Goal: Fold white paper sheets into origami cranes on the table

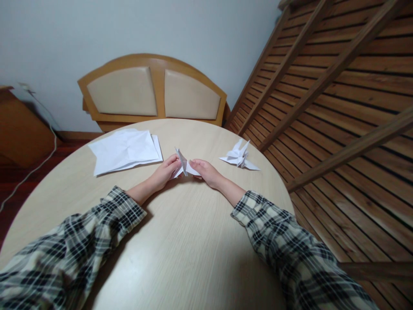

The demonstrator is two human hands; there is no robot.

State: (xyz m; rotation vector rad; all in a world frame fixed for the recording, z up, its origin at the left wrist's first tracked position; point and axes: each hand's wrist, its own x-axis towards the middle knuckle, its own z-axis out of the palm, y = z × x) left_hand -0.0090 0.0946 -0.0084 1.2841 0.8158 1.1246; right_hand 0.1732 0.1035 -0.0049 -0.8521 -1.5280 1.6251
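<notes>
A small folded paper piece is held over the middle of the table by both hands, with pointed flaps spread to either side and a thin, greyish part stood up between them. Its left flap is pinched by the left hand, whose grip is closed on the paper; its right flap is likewise pinched by the right hand, the thumb being laid along the top. The undersides of both grips are hidden, and whether the table is touched by the paper cannot be told. To the left, well apart from the fingers, white paper sheets are laid flat in a loose stack, the top one being marked by creases that are crossed near its centre. To the right, near the table's far edge, a white folded paper cluster is set down with several sharp points turned outward; the number of pieces in it cannot be told. Both forearms are partly covered by plaid sleeves. Beyond the table, a padded headboard is seen before a pale wall, and the right side is filled by a slatted wooden frame.
</notes>
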